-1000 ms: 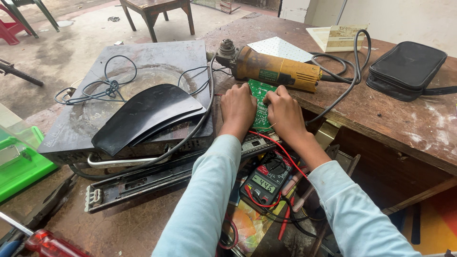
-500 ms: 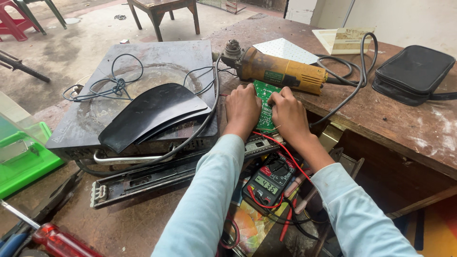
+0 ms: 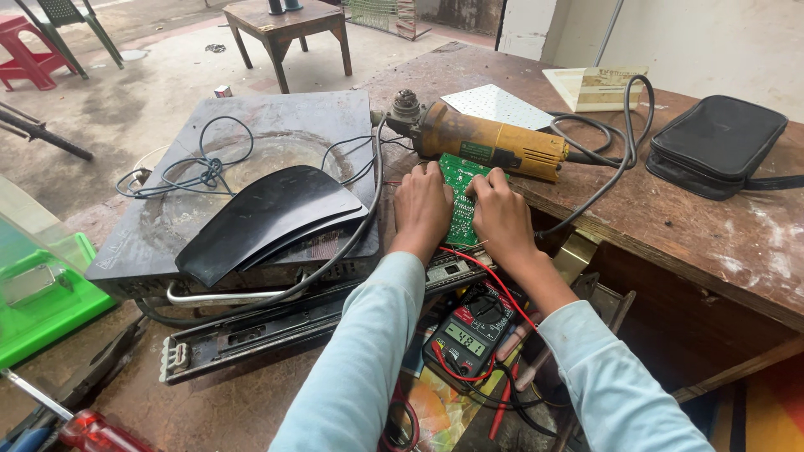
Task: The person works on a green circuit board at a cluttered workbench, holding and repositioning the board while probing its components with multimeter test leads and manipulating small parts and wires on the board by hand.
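Near the middle of the frame, both hands rest on a green circuit board (image 3: 459, 194) that lies on the worn wooden workbench (image 3: 670, 226). The left hand (image 3: 423, 207) lies palm down over the board's left edge, its fingers curled against it; the right hand (image 3: 501, 213) covers the right edge, fingertips pressing on the board's top. Whether either hand truly pinches the board or only steadies it cannot be told.

Just above the board lies a yellow angle grinder (image 3: 490, 146) with a small green label on its body, its black cord (image 3: 615, 159) looping to the right. Behind the grinder sit a white perforated sheet (image 3: 496, 105) and a pale flat carton (image 3: 596, 88). At the upper right lies a black zipped pouch (image 3: 716, 146).

Left of the hands stands a dark flat appliance (image 3: 209, 109) with thin wires coiled on its top and a curved black cover (image 3: 268, 216) lying across it. Below it runs a metal drawer slide (image 3: 251, 331).

Under the wrists, at lower centre, a multimeter (image 3: 467, 335) lies with its grey display lit, and a red lead (image 3: 490, 280) runs from it up toward the board. A colourful printed sheet (image 3: 435, 406) lies beneath the meter. At the far left is a bright green plastic box (image 3: 42, 310), and at the lower left corner a red-handled screwdriver (image 3: 88, 431).
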Demonstrator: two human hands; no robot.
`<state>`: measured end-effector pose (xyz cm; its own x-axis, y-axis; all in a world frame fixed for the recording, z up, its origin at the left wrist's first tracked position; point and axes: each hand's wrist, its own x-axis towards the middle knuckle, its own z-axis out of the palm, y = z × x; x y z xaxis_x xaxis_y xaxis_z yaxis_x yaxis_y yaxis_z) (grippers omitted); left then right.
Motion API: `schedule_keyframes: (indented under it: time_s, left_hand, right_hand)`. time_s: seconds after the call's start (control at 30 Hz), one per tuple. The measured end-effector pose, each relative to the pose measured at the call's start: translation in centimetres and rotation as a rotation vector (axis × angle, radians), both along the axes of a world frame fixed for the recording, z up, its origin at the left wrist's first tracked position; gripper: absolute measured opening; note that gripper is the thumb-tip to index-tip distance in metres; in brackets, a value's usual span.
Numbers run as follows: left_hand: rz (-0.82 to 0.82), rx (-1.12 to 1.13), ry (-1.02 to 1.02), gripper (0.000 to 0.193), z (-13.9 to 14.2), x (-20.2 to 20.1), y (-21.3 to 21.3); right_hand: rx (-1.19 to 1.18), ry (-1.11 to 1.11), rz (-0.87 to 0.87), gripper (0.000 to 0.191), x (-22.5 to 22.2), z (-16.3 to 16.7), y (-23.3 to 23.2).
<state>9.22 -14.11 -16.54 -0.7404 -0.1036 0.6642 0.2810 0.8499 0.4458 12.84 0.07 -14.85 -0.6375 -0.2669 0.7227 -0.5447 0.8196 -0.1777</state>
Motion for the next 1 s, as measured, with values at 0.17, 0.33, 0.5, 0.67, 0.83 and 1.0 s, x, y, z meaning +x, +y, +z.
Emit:
schedule_keyframes:
  time_s: [0.17,0.33,0.5,0.67,0.83,1.0]
  left_hand:
    - [0.006,-0.006,0.006,0.020,0.0,-0.5,0.1]
    - [0.015,-0.013,0.020,0.021,-0.2,-0.8,0.2]
    - [0.004,0.002,0.017,0.020,-0.4,-0.7,0.1]
    - [0.004,0.015,0.004,0.020,-0.5,-0.7,0.1]
    - [0.000,0.026,-0.007,0.020,-0.9,-0.8,0.1]
    - [0.014,-0.008,-0.001,0.020,-1.0,-0.9,-0.1]
  right_hand:
    - [0.004,0.010,0.008,0.012,-0.4,0.2,0.3]
    - [-0.011,-0.009,0.026,0.014,-0.7,0.2,0.5]
    - [-0.027,0.000,0.037,0.016,-0.8,-0.1,0.5]
    - [-0.034,-0.017,0.057,0.016,-0.8,-0.2,0.7]
    - [-0.036,-0.010,0.069,0.016,-0.6,-0.5,0.7]
    - [-0.034,-0.019,0.065,0.016,-0.6,-0.5,0.5]
